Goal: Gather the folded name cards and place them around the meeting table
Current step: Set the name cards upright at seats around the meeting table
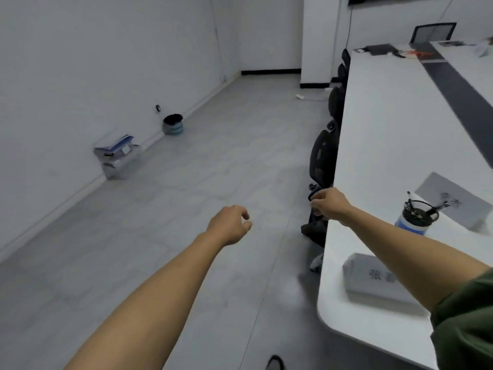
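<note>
Grey-floored room, white meeting table point(394, 124) along the right side. A stack of folded name cards point(370, 279) lies near its near corner, under the right forearm. Left hand point(230, 225) is over the floor, fingers loosely curled, empty. Right hand point(330, 204) is curled at the table edge beside a black chair point(322, 158); whether it grasps anything cannot be told.

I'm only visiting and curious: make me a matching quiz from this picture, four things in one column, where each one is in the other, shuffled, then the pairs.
Things:
1 printed name card
2 pen cup
3 black bin
4 left hand

Places:
A on the floor, against the wall
B in the air above the floor
C on the table, near its rounded corner
D on the table, beside a grey folded sheet

Pairs: 1-C, 2-D, 3-A, 4-B
</note>
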